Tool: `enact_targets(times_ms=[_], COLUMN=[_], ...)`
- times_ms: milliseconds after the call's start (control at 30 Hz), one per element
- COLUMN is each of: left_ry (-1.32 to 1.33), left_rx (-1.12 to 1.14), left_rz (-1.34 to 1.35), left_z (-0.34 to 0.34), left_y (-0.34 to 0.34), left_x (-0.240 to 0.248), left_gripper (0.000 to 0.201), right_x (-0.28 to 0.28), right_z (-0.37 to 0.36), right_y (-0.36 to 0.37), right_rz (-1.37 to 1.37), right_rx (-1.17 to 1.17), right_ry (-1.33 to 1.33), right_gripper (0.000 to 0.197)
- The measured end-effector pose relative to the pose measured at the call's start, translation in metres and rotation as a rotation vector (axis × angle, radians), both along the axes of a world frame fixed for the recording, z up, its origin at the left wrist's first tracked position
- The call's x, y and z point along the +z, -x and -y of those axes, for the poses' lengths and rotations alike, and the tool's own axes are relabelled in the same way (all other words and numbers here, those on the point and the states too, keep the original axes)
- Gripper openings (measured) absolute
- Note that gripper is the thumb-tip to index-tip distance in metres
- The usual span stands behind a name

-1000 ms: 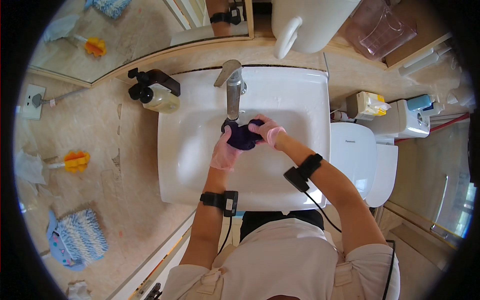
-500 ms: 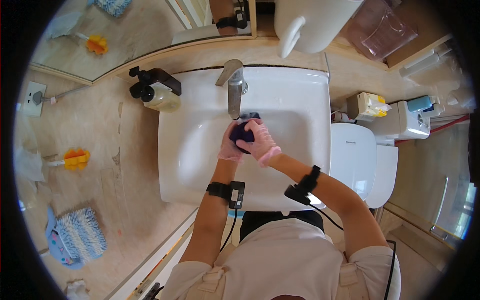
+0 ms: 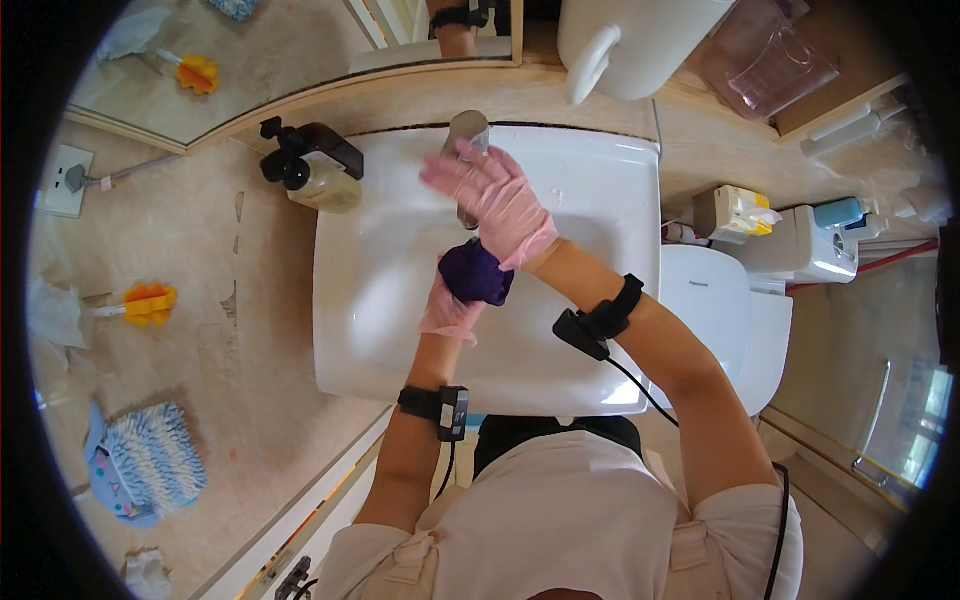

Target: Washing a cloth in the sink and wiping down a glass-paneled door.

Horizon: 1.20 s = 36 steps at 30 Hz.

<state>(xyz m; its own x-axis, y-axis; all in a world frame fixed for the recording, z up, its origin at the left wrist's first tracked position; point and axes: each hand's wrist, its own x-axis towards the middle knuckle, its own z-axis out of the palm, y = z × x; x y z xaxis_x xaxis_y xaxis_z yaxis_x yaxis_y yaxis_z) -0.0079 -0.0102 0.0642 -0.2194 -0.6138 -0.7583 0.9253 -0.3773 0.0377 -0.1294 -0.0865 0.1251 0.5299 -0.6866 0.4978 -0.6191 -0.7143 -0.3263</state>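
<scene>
Over the middle of the white sink (image 3: 380, 330), the left hand (image 3: 452, 308) in a pink glove has its fingers closed around a dark purple cloth (image 3: 476, 274). The right hand (image 3: 492, 198), also gloved, reaches to the back edge of the sink, its fingers spread open over the metal faucet (image 3: 466, 128). A soap dispenser (image 3: 318, 172) stands at the back left corner.

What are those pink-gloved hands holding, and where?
The left hand grips a bunched purple cloth from beneath. The right hand holds nothing, reaching over the faucet.
</scene>
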Motion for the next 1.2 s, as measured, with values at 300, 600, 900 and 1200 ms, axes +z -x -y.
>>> enact_targets(times_ms=[300, 600, 900, 1200], left_ry=[0.569, 0.534, 0.771, 0.618], left_rx=[-0.128, -0.622, -0.980, -1.038], left_rz=[-0.169, 0.212, 1.694, 1.780], left_z=[-0.027, -0.049, -0.008, -0.028], left_y=[0.004, 0.015, 0.044, 0.018], left_x=[0.007, 0.025, 0.009, -0.044], left_gripper=[0.054, 0.054, 0.045, 0.069], right_x=[-0.102, -0.049, -0.091, -0.144], right_z=[-0.078, -0.044, -0.016, -0.036], right_y=[0.027, 0.033, 0.008, 0.015], right_rz=[0.990, 1.068, 0.550, 1.070], right_rx=[-0.165, -0.275, -0.697, -0.627], right_ry=[-0.968, -1.729, -1.368, -1.283], right_gripper=[0.050, 0.039, 0.035, 0.037])
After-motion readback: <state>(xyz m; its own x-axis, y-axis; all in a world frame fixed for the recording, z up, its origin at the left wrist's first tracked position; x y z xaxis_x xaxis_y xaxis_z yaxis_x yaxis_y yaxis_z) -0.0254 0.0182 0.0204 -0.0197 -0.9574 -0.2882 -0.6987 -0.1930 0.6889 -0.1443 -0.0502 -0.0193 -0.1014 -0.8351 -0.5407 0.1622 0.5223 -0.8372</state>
